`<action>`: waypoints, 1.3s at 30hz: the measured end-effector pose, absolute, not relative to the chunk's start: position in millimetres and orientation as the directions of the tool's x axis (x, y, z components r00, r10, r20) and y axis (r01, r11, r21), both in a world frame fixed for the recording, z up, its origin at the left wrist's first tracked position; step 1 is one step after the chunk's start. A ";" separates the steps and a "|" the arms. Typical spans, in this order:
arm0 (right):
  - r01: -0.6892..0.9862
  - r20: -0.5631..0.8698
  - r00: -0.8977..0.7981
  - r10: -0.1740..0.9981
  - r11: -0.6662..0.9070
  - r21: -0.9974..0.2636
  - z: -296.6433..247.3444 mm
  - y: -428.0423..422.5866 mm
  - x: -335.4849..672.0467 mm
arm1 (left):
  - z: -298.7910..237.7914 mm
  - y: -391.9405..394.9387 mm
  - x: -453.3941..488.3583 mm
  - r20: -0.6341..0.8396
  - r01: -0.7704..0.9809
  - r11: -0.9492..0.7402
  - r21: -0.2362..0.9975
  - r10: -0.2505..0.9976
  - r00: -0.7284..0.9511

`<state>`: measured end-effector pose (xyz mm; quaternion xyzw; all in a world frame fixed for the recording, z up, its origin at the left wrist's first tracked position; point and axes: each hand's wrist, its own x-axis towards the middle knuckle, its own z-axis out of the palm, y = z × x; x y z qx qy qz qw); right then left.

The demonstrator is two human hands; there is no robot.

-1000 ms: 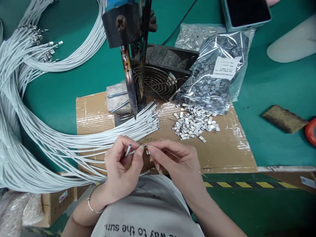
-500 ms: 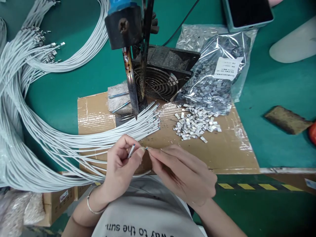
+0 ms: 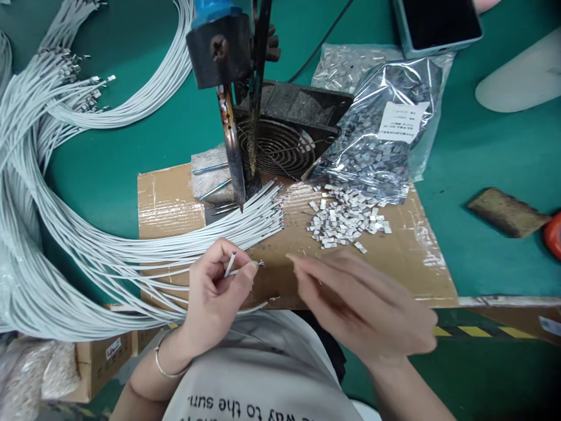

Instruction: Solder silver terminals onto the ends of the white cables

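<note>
My left hand (image 3: 219, 292) is closed around two thin white cables (image 3: 231, 264) near the cardboard's front edge; their stripped coloured tips poke out past thumb and forefinger. My right hand (image 3: 363, 304) is smeared by motion just right of those tips, fingers stretched toward them, apart from the cables; what it holds, if anything, is unclear. A fan of white cables (image 3: 131, 245) sweeps in from the left, ends lying on the cardboard sheet (image 3: 407, 263). A heap of small metal terminals (image 3: 346, 219) lies on the cardboard ahead of my right hand.
A soldering iron on a stand (image 3: 230, 117) hangs over the cable ends, with a black fan (image 3: 284, 137) behind it. A clear bag of terminals (image 3: 377, 140), a phone (image 3: 436, 23), a brown block (image 3: 506, 211) and more cable bundles (image 3: 56, 76) lie on the green table.
My right hand has let go of the cable tips and swung away to the right, now blurred. My left hand keeps its hold on the cables, hardly moving.
</note>
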<state>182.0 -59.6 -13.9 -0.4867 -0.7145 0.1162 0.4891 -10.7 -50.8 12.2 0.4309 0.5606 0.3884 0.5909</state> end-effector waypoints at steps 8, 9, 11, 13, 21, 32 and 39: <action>-0.081 -0.091 0.230 0.969 -0.074 -0.994 -8.3 -65.1 166.8 | 14.3 -52.3 -8.6 -0.273 0.040 0.271 0.962 0.960 0.068; -0.114 -0.122 0.207 0.971 -0.099 -0.988 -7.0 -63.2 164.6 | 14.5 -52.1 -8.5 -0.255 0.036 0.253 0.967 0.964 0.072; -0.142 -0.141 0.181 0.973 -0.116 -0.983 -4.6 -58.5 161.5 | 14.7 -51.8 -8.1 -0.219 0.036 0.217 0.976 0.973 0.077; -0.151 -0.112 0.172 0.979 -0.086 -0.985 -3.2 -54.0 159.8 | 14.9 -51.4 -7.6 -0.193 0.043 0.190 0.981 0.978 0.077; -0.200 -0.092 0.145 0.985 -0.062 -0.978 -4.3 -51.0 157.9 | 15.5 -49.9 -6.5 -0.172 0.119 0.164 0.979 0.983 0.060; -0.198 -0.072 0.134 0.988 -0.045 -0.979 -5.0 -51.9 159.0 | 17.2 -47.8 -5.7 -0.163 0.133 0.154 0.979 0.985 0.059; -0.199 -0.077 0.127 0.989 -0.051 -0.979 -7.9 -51.9 158.4 | 19.6 -46.9 -5.0 -0.159 0.169 0.147 0.975 0.985 0.061</action>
